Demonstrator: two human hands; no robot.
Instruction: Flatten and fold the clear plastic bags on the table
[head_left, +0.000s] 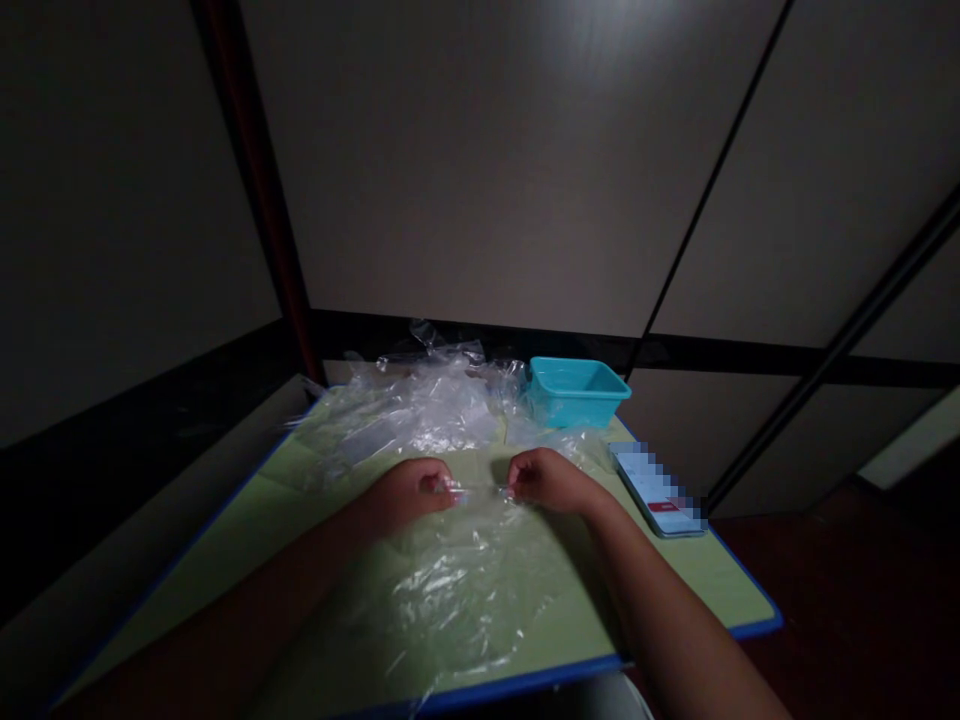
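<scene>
A clear plastic bag (472,590) hangs down from between my two hands over the front of the yellow-green table (300,530). My left hand (416,488) pinches its upper edge at the left, and my right hand (547,478) pinches the same edge at the right, a short gap apart. Both hands have their fingers curled closed. Behind them lies a heap of crumpled clear plastic bags (442,400), spread toward the table's back left.
At the back right stands a turquoise plastic basket (577,405). A phone (652,492) with a lit screen lies by the right edge. The table has a blue rim (525,683). Behind it rise wall panels (480,180).
</scene>
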